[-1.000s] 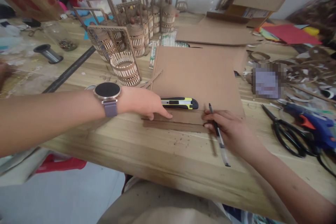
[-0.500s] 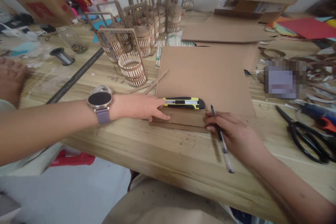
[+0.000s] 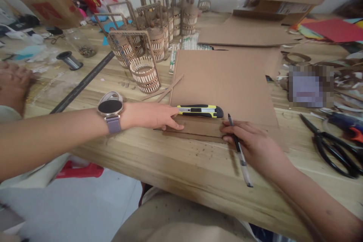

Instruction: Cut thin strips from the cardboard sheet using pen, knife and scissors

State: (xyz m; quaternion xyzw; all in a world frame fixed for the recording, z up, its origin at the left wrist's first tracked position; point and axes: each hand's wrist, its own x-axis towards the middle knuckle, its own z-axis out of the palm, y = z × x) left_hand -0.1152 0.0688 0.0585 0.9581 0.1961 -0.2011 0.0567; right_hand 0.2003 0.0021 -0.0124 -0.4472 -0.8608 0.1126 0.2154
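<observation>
A brown cardboard sheet (image 3: pixel 224 79) lies on the wooden table in front of me. Across its near part rests a yellow and black utility knife (image 3: pixel 200 111). My left hand (image 3: pixel 154 115), palm down with fingers stretched out, presses on the cardboard's near left part, its fingertips at the knife's left end. A pen (image 3: pixel 240 151) with a clear barrel and dark grip is held in my right hand (image 3: pixel 252 140), slanting between thumb and fingers. That hand's fingertips touch the near right edge of a narrow cardboard strip (image 3: pixel 201 126) below the knife.
Several small slatted lanterns (image 3: pixel 144 75) with square handles stand behind the left hand. Black scissors (image 3: pixel 329 143) lie at right, near a glue gun (image 3: pixel 344 121). A wire spool (image 3: pixel 69 60) and a dark ruler-like strip (image 3: pixel 85 81) are at left, beside another person's hand (image 3: pixel 13 83).
The view has shifted very slightly, so things appear a little further right. Both hands, the pen and the knife keep their places on the cardboard.
</observation>
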